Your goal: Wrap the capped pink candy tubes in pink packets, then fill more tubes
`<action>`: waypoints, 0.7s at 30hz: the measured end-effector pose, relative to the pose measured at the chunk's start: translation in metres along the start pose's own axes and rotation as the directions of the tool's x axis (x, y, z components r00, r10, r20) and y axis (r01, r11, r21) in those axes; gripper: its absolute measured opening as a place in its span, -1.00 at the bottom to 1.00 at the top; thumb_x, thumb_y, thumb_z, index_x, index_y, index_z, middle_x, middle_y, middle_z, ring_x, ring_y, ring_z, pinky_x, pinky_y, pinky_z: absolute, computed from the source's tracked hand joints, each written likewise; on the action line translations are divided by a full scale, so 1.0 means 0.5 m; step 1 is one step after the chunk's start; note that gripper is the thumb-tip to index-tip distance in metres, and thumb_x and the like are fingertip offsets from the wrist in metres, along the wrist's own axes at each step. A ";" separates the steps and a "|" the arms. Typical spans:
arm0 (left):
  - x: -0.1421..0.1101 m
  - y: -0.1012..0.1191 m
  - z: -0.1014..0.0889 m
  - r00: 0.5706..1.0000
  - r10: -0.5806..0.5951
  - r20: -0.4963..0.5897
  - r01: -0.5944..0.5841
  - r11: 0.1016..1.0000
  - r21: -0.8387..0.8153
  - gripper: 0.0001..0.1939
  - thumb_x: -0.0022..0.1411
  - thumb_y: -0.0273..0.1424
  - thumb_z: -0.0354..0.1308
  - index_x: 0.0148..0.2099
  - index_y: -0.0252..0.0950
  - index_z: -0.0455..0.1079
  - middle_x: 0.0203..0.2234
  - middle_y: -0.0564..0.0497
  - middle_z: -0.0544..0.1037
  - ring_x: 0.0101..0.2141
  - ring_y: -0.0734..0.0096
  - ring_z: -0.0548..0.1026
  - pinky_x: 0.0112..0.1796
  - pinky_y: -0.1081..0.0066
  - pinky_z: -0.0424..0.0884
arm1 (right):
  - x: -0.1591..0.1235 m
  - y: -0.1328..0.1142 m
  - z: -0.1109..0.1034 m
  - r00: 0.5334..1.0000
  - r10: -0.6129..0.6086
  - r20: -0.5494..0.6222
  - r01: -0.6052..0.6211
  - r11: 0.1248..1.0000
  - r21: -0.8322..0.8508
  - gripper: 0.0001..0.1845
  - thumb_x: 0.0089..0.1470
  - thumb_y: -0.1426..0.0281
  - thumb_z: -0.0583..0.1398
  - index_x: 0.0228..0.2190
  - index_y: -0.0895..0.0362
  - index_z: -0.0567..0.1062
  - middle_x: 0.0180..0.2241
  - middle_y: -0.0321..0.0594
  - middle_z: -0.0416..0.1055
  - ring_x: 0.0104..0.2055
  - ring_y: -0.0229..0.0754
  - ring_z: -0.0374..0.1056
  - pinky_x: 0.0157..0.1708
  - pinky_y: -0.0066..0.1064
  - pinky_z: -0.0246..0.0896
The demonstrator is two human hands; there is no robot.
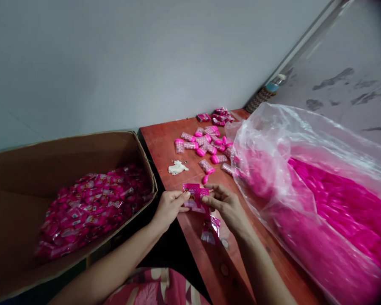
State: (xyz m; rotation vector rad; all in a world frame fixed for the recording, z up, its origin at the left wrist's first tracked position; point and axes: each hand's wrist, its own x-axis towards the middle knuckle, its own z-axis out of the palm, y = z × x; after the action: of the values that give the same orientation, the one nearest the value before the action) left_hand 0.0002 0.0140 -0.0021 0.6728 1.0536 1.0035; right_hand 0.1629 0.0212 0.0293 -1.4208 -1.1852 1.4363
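My left hand (169, 206) and my right hand (226, 206) meet over the near end of a red-brown table (165, 135). Together they pinch a small pink printed packet (194, 197), the left hand at its left edge, the right hand at its right edge. A second pink packet (210, 229) lies on the table just below my right wrist. Several small pink-capped tubes (206, 144) are scattered further back on the table.
A big open cardboard box (15, 237) on the left holds a heap of pink packets (92, 207). A large clear plastic bag (273, 127) full of pink items fills the right. A crumpled white scrap (177, 168) lies mid-table. Grey walls stand behind.
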 end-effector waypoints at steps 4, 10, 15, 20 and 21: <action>0.002 0.002 -0.005 0.999 -0.026 -0.028 0.024 0.997 -0.070 -0.70 -0.12 -0.24 0.28 -0.56 -0.43 0.43 -0.65 0.03 0.41 -0.57 0.51 0.42 -0.44 0.45 0.47 | -0.028 0.022 -0.043 0.996 -0.004 -0.092 -0.034 0.910 -0.414 -0.69 -0.22 0.29 0.28 -0.35 0.12 0.42 -0.59 -0.31 0.41 -0.55 -0.20 0.30 -0.56 -0.43 0.09; 0.007 -0.008 -0.007 0.985 -0.174 -0.016 0.168 0.970 -0.176 -0.76 -0.15 -0.34 0.33 -0.49 -0.45 0.45 -0.59 -0.05 0.49 -0.58 0.52 0.44 -0.53 0.52 0.45 | 0.000 0.017 -0.107 0.956 -0.291 0.042 0.173 0.440 -0.881 -0.75 -0.02 0.31 0.14 -0.25 0.10 0.43 -0.25 -0.13 0.43 -0.30 -0.12 0.37 -0.34 -0.36 0.19; 0.006 -0.006 -0.007 0.976 -0.217 0.000 0.210 0.947 -0.241 -0.78 -0.14 -0.39 0.33 -0.48 -0.45 0.43 -0.59 -0.07 0.51 -0.59 0.49 0.47 -0.56 0.54 0.44 | 0.125 -0.026 -0.134 0.941 -0.314 0.122 0.175 0.146 -0.974 -0.75 0.12 0.39 0.00 -0.20 0.12 0.40 -0.19 -0.12 0.42 -0.18 -0.13 0.35 -0.24 -0.40 0.18; 0.006 0.005 -0.013 0.971 -0.239 -0.024 0.220 0.925 -0.309 -0.80 -0.15 -0.42 0.34 -0.50 -0.43 0.40 -0.60 -0.04 0.51 -0.60 0.50 0.46 -0.59 0.55 0.44 | 0.209 -0.030 -0.165 0.971 -0.216 0.100 0.109 0.029 -0.994 -0.78 0.01 0.48 0.08 -0.25 0.17 0.43 -0.27 0.03 0.45 -0.17 0.04 0.32 -0.29 -0.25 0.19; 0.006 0.007 -0.015 0.971 -0.238 -0.026 0.216 0.918 -0.333 -0.82 -0.12 -0.42 0.32 -0.48 -0.42 0.40 -0.59 -0.03 0.51 -0.60 0.51 0.46 -0.59 0.55 0.45 | 0.212 -0.027 -0.171 0.972 -0.191 0.138 0.145 0.023 -0.989 -0.77 -0.01 0.52 0.09 -0.28 0.17 0.45 -0.27 0.01 0.45 -0.15 0.03 0.31 -0.26 -0.26 0.19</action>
State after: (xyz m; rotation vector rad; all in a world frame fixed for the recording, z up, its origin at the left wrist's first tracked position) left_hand -0.0074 0.0183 -0.0032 0.2390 0.9665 0.9725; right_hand 0.2393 0.1343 0.0189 -1.9965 -2.5074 0.0888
